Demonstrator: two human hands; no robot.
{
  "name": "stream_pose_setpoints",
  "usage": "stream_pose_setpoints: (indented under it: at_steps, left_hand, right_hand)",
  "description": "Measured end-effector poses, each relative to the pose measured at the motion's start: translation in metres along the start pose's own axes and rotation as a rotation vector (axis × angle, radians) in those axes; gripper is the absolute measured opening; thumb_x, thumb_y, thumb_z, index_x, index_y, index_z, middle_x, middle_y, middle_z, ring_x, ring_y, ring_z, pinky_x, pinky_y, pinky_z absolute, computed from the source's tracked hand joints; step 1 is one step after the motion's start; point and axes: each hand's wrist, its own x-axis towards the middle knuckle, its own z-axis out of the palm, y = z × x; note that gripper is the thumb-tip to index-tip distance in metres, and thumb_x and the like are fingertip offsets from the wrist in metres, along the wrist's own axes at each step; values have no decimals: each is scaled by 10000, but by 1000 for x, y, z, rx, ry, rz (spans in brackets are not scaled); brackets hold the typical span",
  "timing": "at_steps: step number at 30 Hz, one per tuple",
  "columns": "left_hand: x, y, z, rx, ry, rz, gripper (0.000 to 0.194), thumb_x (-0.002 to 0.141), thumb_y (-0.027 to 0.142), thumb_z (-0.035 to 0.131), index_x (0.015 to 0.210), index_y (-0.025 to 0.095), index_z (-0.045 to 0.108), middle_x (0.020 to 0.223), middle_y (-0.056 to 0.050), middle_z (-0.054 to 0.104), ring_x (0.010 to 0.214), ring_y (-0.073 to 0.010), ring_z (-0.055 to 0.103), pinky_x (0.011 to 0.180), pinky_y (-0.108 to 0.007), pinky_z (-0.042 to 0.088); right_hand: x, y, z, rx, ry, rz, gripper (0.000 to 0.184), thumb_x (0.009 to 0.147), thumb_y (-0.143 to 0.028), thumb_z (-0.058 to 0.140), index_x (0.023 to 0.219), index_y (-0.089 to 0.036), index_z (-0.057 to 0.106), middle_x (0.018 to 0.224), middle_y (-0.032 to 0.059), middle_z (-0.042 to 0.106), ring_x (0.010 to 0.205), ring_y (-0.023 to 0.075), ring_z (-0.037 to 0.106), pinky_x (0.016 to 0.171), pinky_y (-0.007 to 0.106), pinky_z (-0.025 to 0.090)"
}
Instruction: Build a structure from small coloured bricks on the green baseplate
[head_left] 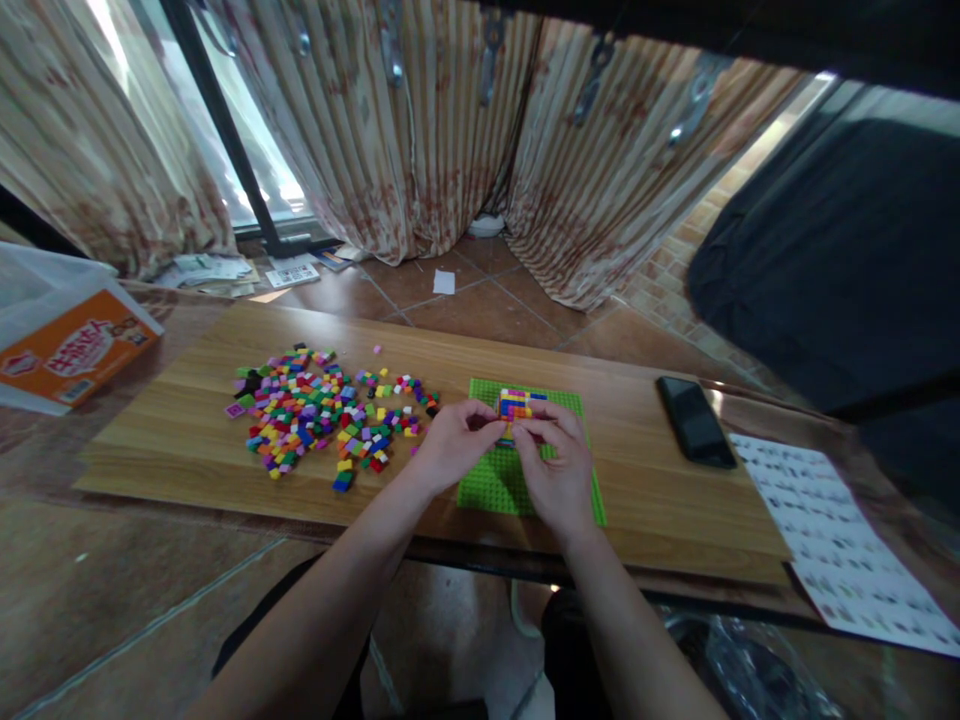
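A bright green studded baseplate [499, 490] lies on the wooden board in front of me. Over its upper part is a small block of multicoloured toy bricks [514, 400], with white, pink, blue, orange and yellow showing. My left hand [461, 440] reaches it from the left, thumb and forefinger pinched at its near edge. From the right, my right hand [556, 465] has thumb and fingers closed at the same edge, fingertips close to the left ones. The fingers hide part of the block, and any single brick between them is too small to make out.
Loose bricks [300, 405] spread in a heap on the left of the wooden board [637, 500]. A black phone [696, 422] and a printed sheet [847, 540] lie to the right. An orange-labelled plastic box [75, 350] stands far left; patterned curtains [420, 130] hang beyond.
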Motion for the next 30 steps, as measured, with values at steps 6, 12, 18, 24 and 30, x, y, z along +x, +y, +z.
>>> stream_pose_setpoints:
  at_steps: [6,12,18,24,30]
  left_hand:
    - [-1,1,2,-21,10,-31,95,746,237,652,736,143,650,598,25,588,521,-94,487,516,-214,368]
    - [0,1,5,-110,24,-93,78,728,208,667,714,140,633,544,37,562,481,-87,482,481,-204,364]
    - [0,1,9,-259,36,-153,63,725,166,673,722,129,621,524,43,560,447,-71,484,459,-189,372]
    - [-1,4,10,-307,45,-166,67,734,129,671,708,125,610,507,44,554,438,-63,480,450,-178,369]
    - [-1,4,13,-369,60,-195,98,729,120,687,710,128,590,508,49,560,413,-60,489,439,-179,379]
  right_hand:
    - [-2,8,10,42,66,255,380,855,-431,641,1169,-218,621,1244,114,585,1197,271,522,1045,523,387]
    - [-7,9,21,249,38,430,592,815,-419,662,1336,-194,495,1319,135,551,1177,258,542,1045,485,400]
    - [-5,16,25,487,99,526,615,754,-391,695,1312,-199,521,1284,109,588,1101,234,587,1007,444,445]
    - [-4,10,22,499,84,580,617,757,-419,694,1317,-217,530,1280,99,592,1100,229,586,1008,441,445]
    - [-5,7,23,450,71,559,693,743,-412,725,1362,-207,492,1292,115,578,1063,222,593,983,431,466]
